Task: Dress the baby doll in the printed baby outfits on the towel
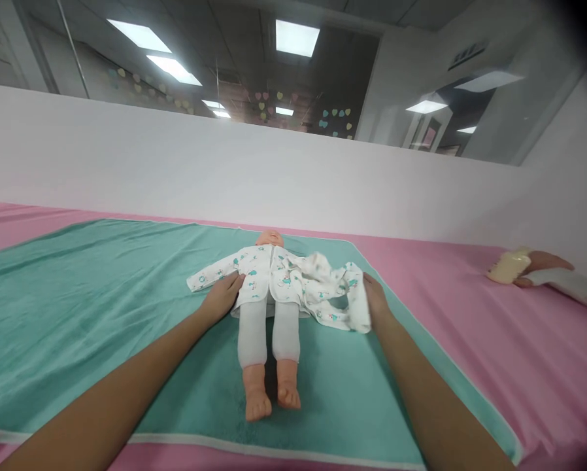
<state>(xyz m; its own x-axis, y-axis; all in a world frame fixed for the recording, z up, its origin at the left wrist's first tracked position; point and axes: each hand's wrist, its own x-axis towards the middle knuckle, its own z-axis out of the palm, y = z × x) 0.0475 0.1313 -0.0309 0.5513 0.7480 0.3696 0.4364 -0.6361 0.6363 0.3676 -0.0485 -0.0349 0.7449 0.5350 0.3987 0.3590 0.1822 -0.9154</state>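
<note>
A baby doll (268,314) lies on its back on a teal towel (78,307), feet toward me, in white leggings. It wears a white printed jacket (264,268), closed on its left half. My left hand (222,296) lies flat with fingers stretched on the jacket's hem by the doll's hip. My right hand (374,301) grips the loose, bunched right half of the jacket (333,288), which is lifted away from the doll's body.
The towel lies on a pink sheet (494,340) backed by a white wall. At the far right another person's hand (538,265) holds a pale yellow object (508,267) on the sheet.
</note>
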